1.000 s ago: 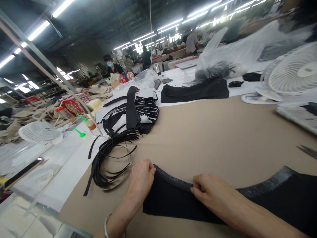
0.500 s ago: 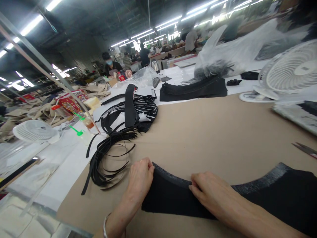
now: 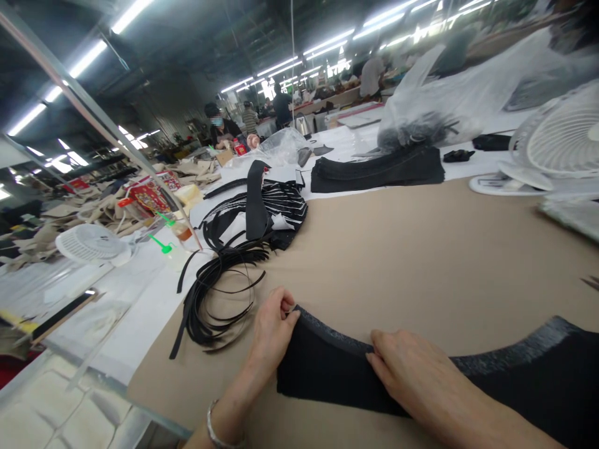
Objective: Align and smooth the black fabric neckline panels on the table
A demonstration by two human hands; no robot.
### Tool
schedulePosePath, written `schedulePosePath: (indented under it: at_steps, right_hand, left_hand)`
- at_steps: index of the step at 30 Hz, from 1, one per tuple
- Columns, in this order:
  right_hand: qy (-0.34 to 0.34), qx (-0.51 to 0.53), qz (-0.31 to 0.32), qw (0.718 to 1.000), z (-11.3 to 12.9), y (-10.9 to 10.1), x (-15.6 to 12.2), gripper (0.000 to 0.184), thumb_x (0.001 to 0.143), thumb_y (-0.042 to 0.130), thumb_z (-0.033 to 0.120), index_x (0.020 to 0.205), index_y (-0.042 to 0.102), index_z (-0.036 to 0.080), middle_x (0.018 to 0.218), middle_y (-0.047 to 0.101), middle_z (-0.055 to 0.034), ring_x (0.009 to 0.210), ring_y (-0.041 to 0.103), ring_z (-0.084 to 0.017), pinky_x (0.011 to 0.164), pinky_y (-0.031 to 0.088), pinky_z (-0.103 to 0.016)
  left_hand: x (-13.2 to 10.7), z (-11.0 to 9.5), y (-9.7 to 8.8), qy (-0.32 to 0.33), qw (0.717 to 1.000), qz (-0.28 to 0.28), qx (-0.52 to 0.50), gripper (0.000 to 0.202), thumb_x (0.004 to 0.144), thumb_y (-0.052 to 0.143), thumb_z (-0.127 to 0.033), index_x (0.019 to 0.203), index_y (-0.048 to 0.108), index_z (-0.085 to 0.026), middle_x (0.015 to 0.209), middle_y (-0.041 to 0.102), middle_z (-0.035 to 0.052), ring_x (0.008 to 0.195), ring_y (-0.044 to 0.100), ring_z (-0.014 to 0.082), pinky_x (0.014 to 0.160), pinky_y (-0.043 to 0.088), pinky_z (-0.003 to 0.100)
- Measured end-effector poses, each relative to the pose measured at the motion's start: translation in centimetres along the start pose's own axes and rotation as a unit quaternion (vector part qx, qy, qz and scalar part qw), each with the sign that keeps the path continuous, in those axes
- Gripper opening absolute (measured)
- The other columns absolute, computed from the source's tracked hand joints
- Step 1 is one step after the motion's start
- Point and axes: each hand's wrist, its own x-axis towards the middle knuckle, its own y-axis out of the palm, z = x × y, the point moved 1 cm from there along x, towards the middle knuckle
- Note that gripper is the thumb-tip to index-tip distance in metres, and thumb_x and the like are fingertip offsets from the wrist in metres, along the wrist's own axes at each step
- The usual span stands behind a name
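A black curved fabric panel (image 3: 332, 377) lies on the tan work surface in front of me. A greyish, shiny band (image 3: 528, 349) runs along its concave upper edge. At the panel's upper left corner, my left hand (image 3: 275, 327) is closed, thumb and curled fingers pinching the tip. My right hand (image 3: 412, 365) pinches the same edge further right, fingers pressed together, and its forearm crosses over the panel. Beyond my left hand, a bundle of thin black strips (image 3: 201, 305) lies in loose loops.
Behind the strips sits a pile of black pieces (image 3: 285, 206). A stack of curved black panels (image 3: 374, 171) lies at the back. White fans stand left (image 3: 91, 242) and right (image 3: 561, 137). Scissor tips (image 3: 590, 284) show at the right edge. Green-capped bottles (image 3: 166, 249) stand near a slanted pole.
The whole view has shifted a little to the right. My left fingers have lifted and curled, with the thumb now showing at the panel's corner. My right hand keeps its grip on the edge.
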Motion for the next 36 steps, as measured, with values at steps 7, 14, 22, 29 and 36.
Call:
schedulePosePath:
  at_steps: [7,14,22,29,36]
  right_hand:
    - [-0.017,0.006,-0.059,0.998,-0.2,1.3,0.4,0.018,0.087,0.047,0.016,0.076,0.061,0.018,0.069,0.066,-0.0092,0.07,0.067,-0.022,0.058,0.038,-0.026]
    - [-0.02,-0.021,-0.062,0.998,-0.1,0.8,0.2,0.019,0.09,0.047,0.017,0.08,0.064,0.017,0.074,0.068,-0.0102,0.073,0.067,-0.023,0.06,0.04,-0.026]
    - [-0.001,0.045,-0.003,0.999,-2.5,-1.6,-0.9,0.028,0.092,0.05,0.034,0.074,0.062,0.017,0.069,0.065,-0.0083,0.066,0.063,-0.022,0.054,0.03,-0.027]
    - [-0.036,0.135,0.036,0.99,-6.0,-2.5,-2.0,0.028,0.088,0.048,0.03,0.064,0.056,0.017,0.061,0.061,-0.0018,0.056,0.052,-0.013,0.052,0.026,-0.024]
    - [-0.006,0.115,0.041,0.992,-6.5,-1.9,-1.9,0.021,0.082,0.05,0.024,0.064,0.058,0.017,0.06,0.061,-0.0021,0.054,0.05,-0.013,0.051,0.025,-0.024]
  left_hand:
    - [-4.4,-1.9,1.0,0.238,0.97,0.037,-0.018,0.027,0.093,0.038,-0.012,0.107,0.059,-0.022,0.107,0.061,0.0055,0.099,0.056,0.018,0.089,0.048,0.033]
    - [-6.6,-0.5,3.2,0.352,0.927,-0.001,0.13,0.04,0.092,0.04,-0.011,0.131,0.051,-0.015,0.128,0.059,0.0102,0.116,0.056,0.022,0.097,0.051,0.036]
    - [-7.2,-0.1,3.7,0.371,0.91,-0.053,0.179,0.043,0.094,0.041,-0.015,0.135,0.05,-0.026,0.131,0.057,0.0081,0.119,0.056,0.0223,0.098,0.052,0.04]
    - [-7.1,0.2,3.9,0.385,0.901,-0.059,0.191,0.046,0.091,0.044,-0.012,0.134,0.051,-0.024,0.13,0.056,0.0104,0.121,0.053,0.0222,0.099,0.05,0.037]
    - [-6.8,0.3,3.8,0.42,0.873,-0.044,0.243,0.058,0.088,0.043,-0.015,0.144,0.038,-0.03,0.126,0.059,0.0075,0.124,0.051,0.0238,0.103,0.043,0.04]
